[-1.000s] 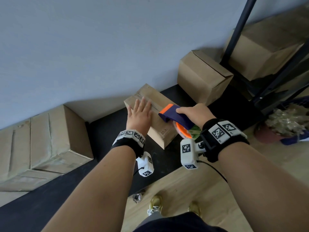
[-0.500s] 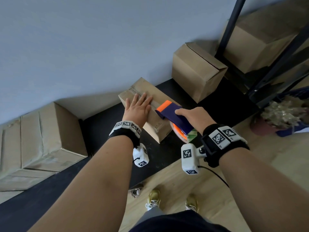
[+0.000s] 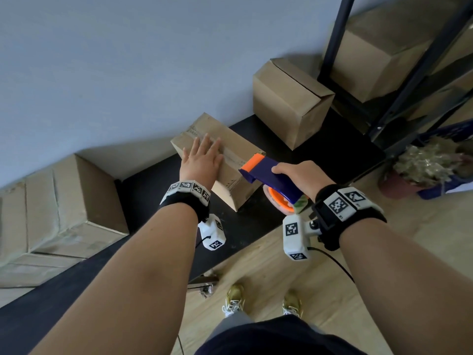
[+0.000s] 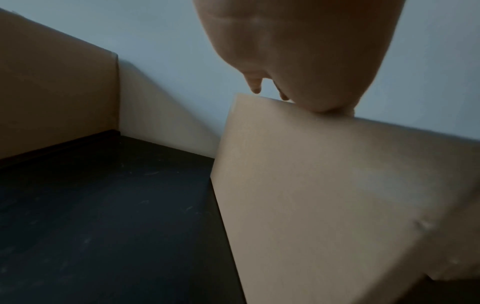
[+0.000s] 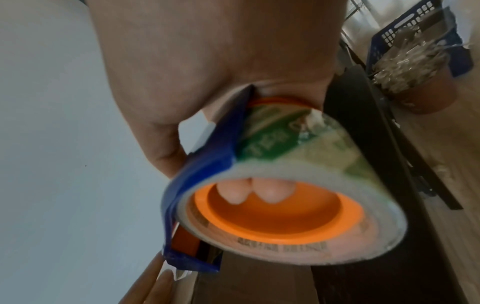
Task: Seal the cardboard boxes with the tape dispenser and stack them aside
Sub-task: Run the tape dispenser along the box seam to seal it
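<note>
A small cardboard box (image 3: 238, 147) lies on the black table (image 3: 153, 201) by the wall, a strip of clear tape along its top seam. My left hand (image 3: 202, 156) lies flat on its top with the fingers straight; the left wrist view shows the palm (image 4: 306, 61) pressing on the box (image 4: 324, 195). My right hand (image 3: 299, 176) grips the blue and orange tape dispenser (image 3: 271, 175), whose orange front sits at the box's near right edge. In the right wrist view my fingertips (image 5: 255, 193) curl inside the orange core of the tape roll (image 5: 280, 197).
A second closed box (image 3: 289, 101) stands at the back right of the table. Bigger boxes (image 3: 64, 201) sit at the left. A black metal rack (image 3: 399, 98) with a large box rises on the right. A pot and a blue crate (image 3: 435, 170) stand on the wooden floor.
The dispenser has travelled along the box's seam toward me and now sits at the near right edge. My left hand stays flat on the box top.
</note>
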A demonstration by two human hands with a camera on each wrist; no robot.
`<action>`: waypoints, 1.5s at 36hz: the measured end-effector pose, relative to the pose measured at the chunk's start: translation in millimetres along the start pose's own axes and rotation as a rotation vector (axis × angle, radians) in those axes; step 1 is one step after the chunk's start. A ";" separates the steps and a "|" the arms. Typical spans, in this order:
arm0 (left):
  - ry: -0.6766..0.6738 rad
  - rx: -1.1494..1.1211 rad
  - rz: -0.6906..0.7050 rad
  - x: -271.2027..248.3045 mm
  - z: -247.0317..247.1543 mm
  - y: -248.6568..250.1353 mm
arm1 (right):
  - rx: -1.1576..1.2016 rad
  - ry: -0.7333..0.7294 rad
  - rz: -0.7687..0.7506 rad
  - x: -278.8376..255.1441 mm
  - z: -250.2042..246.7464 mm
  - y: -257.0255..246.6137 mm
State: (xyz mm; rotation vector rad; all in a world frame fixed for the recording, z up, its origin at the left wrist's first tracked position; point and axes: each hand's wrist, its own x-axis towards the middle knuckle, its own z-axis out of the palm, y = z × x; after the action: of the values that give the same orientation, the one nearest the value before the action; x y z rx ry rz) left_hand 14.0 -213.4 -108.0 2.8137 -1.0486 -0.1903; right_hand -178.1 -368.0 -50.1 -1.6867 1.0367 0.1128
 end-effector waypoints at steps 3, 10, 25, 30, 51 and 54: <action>0.028 -0.066 0.009 -13.2 3.7 11.4 | 0.002 0.012 -0.011 1.2 -0.1 -1.7; -0.026 -0.113 0.083 -35.2 10.6 25.4 | 0.046 0.010 -0.019 3.9 -0.8 -3.9; -0.070 0.131 0.045 -27.3 23.0 41.5 | 0.029 -0.019 -0.105 -0.6 -3.5 2.5; -0.073 0.138 0.031 -27.1 24.8 43.2 | 0.020 -0.030 -0.121 -1.6 -10.1 7.2; -0.102 0.144 0.018 -24.1 22.6 47.1 | -0.088 -0.026 -0.064 0.3 -20.0 34.8; -0.109 0.146 0.016 -23.1 22.4 46.4 | -0.092 -0.021 -0.037 2.9 -16.4 39.6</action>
State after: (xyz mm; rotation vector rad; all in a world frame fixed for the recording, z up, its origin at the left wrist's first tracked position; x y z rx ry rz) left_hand -36.7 -234.8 -120.6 2.9534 -1.1515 -0.2796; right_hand -209.9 -383.9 -74.4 -1.7840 0.9970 0.1556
